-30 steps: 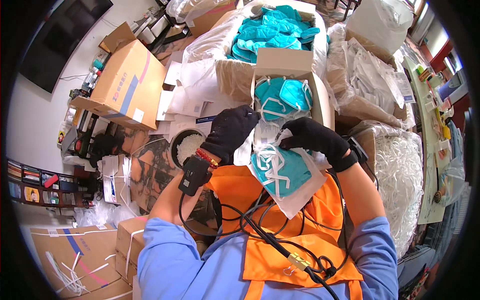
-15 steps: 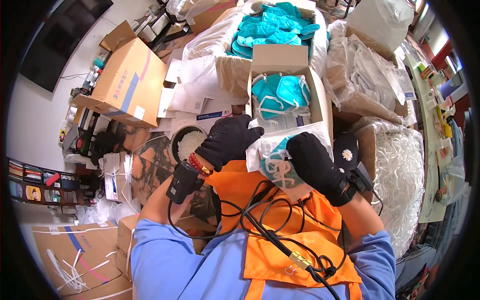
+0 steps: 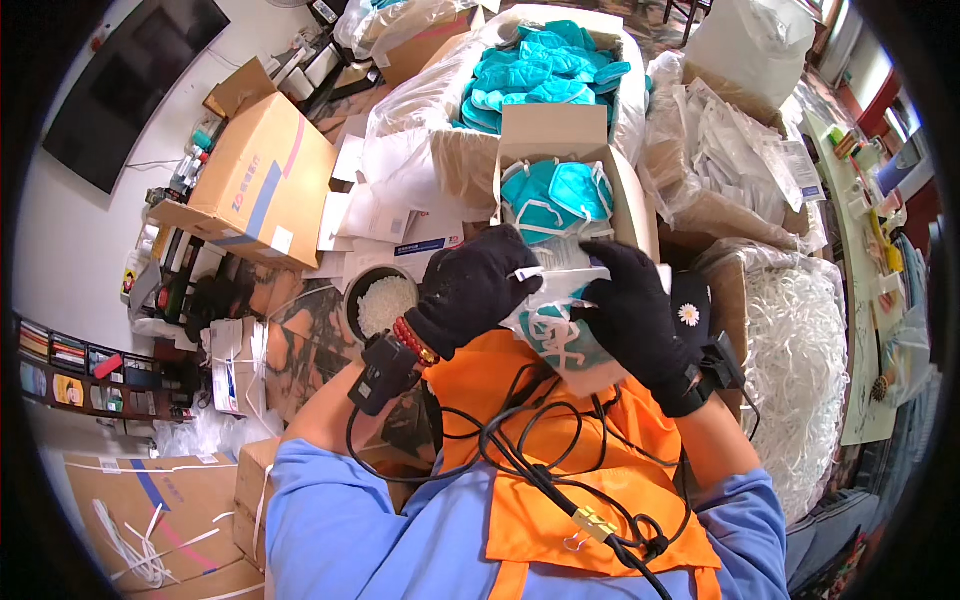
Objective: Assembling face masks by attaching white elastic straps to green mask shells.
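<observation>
A clear-and-white pouch [image 3: 590, 372] rests against the orange apron at my lap, a folded teal mask [image 3: 548, 328] with white straps inside it. My left hand [image 3: 470, 285], in a black glove, pinches a white edge at the pouch's upper left. Over the pouch's right side is my right hand [image 3: 640, 318], also gloved, its thumb and forefinger spread apart. Its other fingers are partly hidden, and the thumb lies against the pouch. Just beyond both hands stands an open carton [image 3: 630, 190] with teal masks [image 3: 558, 200] on top of white packets.
Behind the carton, a plastic-lined box holds a heap of teal masks [image 3: 540, 70]. White pouches [image 3: 735, 140] fill a box at right, white straps [image 3: 795, 350] another nearer me. A bowl of white pellets [image 3: 385, 305] sits by my left wrist. Black cables [image 3: 520, 440] cross my apron.
My right hand has loosened from a closed grip on the pouch, its forefinger and thumb now spread. The left hand has moved slightly right and down, with a white edge showing at its fingertips.
</observation>
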Demonstrator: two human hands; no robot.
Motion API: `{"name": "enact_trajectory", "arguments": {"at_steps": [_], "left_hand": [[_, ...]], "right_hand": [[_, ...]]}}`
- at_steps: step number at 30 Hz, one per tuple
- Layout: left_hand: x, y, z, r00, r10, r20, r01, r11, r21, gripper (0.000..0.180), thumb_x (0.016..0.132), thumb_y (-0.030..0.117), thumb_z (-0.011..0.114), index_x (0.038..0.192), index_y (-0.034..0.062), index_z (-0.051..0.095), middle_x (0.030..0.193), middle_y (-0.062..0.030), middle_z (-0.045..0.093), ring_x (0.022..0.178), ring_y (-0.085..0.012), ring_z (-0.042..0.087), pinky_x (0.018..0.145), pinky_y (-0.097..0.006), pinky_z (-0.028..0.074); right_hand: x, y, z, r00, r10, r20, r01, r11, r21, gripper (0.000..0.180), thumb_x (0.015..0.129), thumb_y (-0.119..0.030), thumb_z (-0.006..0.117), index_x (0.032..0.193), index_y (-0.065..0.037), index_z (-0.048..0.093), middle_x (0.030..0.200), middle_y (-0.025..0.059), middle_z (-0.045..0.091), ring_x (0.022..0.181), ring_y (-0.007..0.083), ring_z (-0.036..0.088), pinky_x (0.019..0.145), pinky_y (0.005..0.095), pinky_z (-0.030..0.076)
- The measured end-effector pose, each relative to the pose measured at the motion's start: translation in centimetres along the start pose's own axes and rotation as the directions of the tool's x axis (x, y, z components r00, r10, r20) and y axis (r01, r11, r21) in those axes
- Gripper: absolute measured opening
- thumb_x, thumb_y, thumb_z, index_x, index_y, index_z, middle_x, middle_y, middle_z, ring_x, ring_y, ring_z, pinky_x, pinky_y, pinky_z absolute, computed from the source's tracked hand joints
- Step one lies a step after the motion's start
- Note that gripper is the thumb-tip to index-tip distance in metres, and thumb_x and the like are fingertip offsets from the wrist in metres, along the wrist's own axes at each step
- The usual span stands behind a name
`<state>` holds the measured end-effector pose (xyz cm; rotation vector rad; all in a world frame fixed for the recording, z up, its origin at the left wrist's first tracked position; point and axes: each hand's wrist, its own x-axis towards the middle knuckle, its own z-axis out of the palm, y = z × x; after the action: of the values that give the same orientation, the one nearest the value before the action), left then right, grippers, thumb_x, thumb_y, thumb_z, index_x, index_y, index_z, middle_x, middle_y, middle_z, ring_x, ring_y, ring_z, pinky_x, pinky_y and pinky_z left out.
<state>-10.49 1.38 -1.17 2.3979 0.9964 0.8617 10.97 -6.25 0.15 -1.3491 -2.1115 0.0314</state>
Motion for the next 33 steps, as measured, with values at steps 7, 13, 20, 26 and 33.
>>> {"name": "enact_trajectory", "arguments": {"at_steps": [7, 13, 20, 26, 33], "left_hand": [[3.0, 1.6, -1.1, 0.964, 0.257, -0.065, -0.260, 0.965, -0.035, 0.019, 0.073, 0.018, 0.073, 0.086, 0.0076, 0.064, 0.089, -0.0106, 0.062, 0.087, -0.0325, 0.058, 0.082, -0.041, 0.045], [2.5, 1.9, 0.2, 0.967, -0.185, 0.177, 0.245, 0.869, -0.430, 0.034, 0.085, 0.027, 0.069, 0.106, 0.0002, 0.064, 0.097, -0.0137, 0.069, 0.084, -0.0205, 0.066, 0.074, -0.034, 0.050], [2.9, 1.7, 2.6, 0.982, -0.167, 0.091, 0.187, 0.928, -0.324, 0.024, 0.085, 0.027, 0.065, 0.095, 0.0044, 0.068, 0.082, -0.0157, 0.068, 0.076, -0.0302, 0.066, 0.067, -0.036, 0.051], [4.9, 1.5, 4.7, 0.993, -0.073, -0.093, 0.046, 0.962, -0.268, 0.018, 0.085, 0.022, 0.063, 0.082, 0.0044, 0.065, 0.074, -0.0151, 0.065, 0.070, -0.0319, 0.064, 0.062, -0.039, 0.049], [7.9, -5.4, 9.0, 0.992, 0.129, 0.010, -0.128, 0.965, 0.228, 0.017, 0.087, 0.017, 0.054, 0.093, 0.0046, 0.063, 0.077, -0.0155, 0.064, 0.073, -0.0313, 0.064, 0.064, -0.044, 0.050]], "right_hand": [[2.0, 1.3, -1.3, 0.959, 0.255, 0.124, -0.282, 0.800, 0.530, 0.030, 0.076, -0.008, 0.072, 0.102, -0.004, 0.058, 0.103, 0.0173, 0.063, 0.092, 0.0345, 0.061, 0.080, 0.0368, 0.049], [2.1, 2.4, 0.0, 0.981, 0.143, 0.127, -0.189, 0.842, 0.506, 0.021, 0.078, -0.009, 0.071, 0.097, -0.002, 0.066, 0.089, 0.0165, 0.065, 0.084, 0.0301, 0.064, 0.076, 0.0343, 0.050], [1.7, 2.0, 1.0, 0.974, 0.222, 0.053, -0.224, 0.881, 0.417, 0.020, 0.077, -0.014, 0.071, 0.093, -0.005, 0.066, 0.083, 0.0135, 0.065, 0.077, 0.0312, 0.064, 0.066, 0.0363, 0.051], [3.0, 0.7, -1.2, 1.000, 0.028, -0.012, -0.029, 0.995, -0.098, 0.010, 0.077, -0.014, 0.063, 0.085, -0.008, 0.065, 0.079, 0.0120, 0.063, 0.075, 0.0309, 0.064, 0.065, 0.0403, 0.050], [3.2, -2.4, -3.6, 0.927, -0.314, 0.203, 0.353, 0.915, -0.197, 0.021, 0.074, -0.015, 0.060, 0.094, -0.007, 0.060, 0.076, 0.0074, 0.053, 0.070, 0.0262, 0.056, 0.059, 0.0390, 0.044]]}}
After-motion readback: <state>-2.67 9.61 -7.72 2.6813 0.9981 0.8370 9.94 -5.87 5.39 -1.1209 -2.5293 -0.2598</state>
